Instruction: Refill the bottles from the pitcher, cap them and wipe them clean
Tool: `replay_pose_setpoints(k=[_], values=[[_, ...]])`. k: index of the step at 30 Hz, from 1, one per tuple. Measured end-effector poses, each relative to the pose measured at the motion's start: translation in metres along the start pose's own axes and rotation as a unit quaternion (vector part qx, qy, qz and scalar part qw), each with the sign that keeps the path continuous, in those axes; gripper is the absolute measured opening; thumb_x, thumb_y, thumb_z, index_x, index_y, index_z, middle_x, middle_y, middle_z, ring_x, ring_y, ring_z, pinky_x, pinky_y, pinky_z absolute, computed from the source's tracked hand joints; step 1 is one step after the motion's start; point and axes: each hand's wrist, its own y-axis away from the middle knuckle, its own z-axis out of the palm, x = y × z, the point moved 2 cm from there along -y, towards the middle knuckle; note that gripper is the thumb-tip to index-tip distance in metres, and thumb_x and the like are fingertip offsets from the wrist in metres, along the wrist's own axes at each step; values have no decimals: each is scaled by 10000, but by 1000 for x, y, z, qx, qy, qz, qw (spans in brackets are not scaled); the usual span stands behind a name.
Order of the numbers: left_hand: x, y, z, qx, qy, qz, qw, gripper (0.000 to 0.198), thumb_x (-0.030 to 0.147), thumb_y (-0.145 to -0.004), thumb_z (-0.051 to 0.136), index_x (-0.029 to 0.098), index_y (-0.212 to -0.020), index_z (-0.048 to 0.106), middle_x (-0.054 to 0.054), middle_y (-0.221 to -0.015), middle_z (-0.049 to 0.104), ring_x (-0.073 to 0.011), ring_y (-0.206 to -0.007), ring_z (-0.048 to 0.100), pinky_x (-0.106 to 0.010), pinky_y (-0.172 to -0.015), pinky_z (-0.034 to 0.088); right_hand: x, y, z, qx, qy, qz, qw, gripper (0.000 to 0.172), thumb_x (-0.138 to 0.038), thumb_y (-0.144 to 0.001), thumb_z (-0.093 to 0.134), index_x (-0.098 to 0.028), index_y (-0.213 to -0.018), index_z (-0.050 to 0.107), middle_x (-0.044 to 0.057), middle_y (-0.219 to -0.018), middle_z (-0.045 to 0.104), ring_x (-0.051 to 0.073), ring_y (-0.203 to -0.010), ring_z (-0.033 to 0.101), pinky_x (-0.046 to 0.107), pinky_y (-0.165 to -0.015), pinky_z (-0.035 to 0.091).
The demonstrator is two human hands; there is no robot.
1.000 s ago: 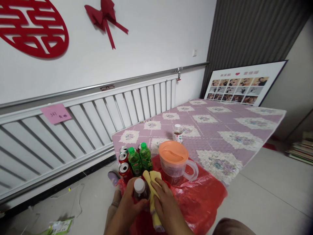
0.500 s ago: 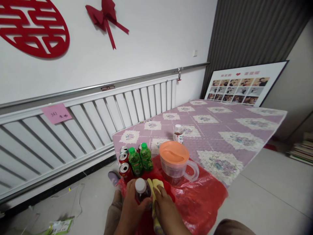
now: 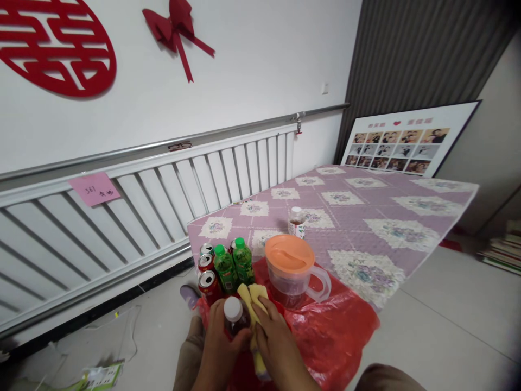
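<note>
My left hand [image 3: 222,339] is wrapped round a white-capped bottle [image 3: 233,309] of dark drink, standing near the front of the red plastic sheet [image 3: 325,336]. Against the bottle's right side, my right hand [image 3: 274,331] presses a yellow cloth [image 3: 250,298]; part of the cloth is hidden under the fingers. Just beyond my hands stand two green-capped bottles [image 3: 225,269] and several opened drink cans [image 3: 208,282]. To the right is a clear plastic pitcher [image 3: 287,288] with an orange lid [image 3: 291,252] and some dark liquid inside.
Behind the pitcher, a small white-capped bottle [image 3: 296,224] stands on the purple floral tablecloth [image 3: 280,209]. A white radiator [image 3: 163,195] runs along the wall at the left. A framed photo board [image 3: 399,138] leans at the far right. My knees flank the red sheet.
My right hand has slid the yellow cloth forward and upward along the bottle's side. The left hand still grips the bottle, almost in the same place.
</note>
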Motion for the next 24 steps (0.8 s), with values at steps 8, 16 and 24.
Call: replay_pose_setpoints(k=[8, 16, 24], values=[[0, -2, 2, -15, -27, 2, 1000, 499, 260, -639, 719, 172, -1110, 579, -102, -1120, 622, -319, -1097, 594, -502, -995, 479, 15, 1, 22, -119, 45, 76, 989, 523, -86, -902, 422, -141, -1411, 534, 194, -1482, 484, 293, -1312, 527, 389, -1031, 468], [-15, -5, -13, -135, 45, 5, 990, 674, 154, -649, 710, 175, -1302, 543, -132, -1361, 612, -316, -1323, 515, -474, -1151, 366, 8, 5, 10, -105, 29, 57, 992, 549, -32, -871, 414, -125, -1395, 548, 195, -1491, 470, 283, -1353, 485, 390, -1071, 444], [17, 8, -8, -69, -9, -37, 997, 532, 221, -721, 672, 182, -1241, 565, -113, -1188, 704, -285, -1117, 656, -410, -987, 512, -16, 11, -16, 42, -1, -65, 997, 457, -166, -926, 437, -214, -1353, 592, 130, -1490, 480, 262, -1339, 493, 412, -1089, 443]])
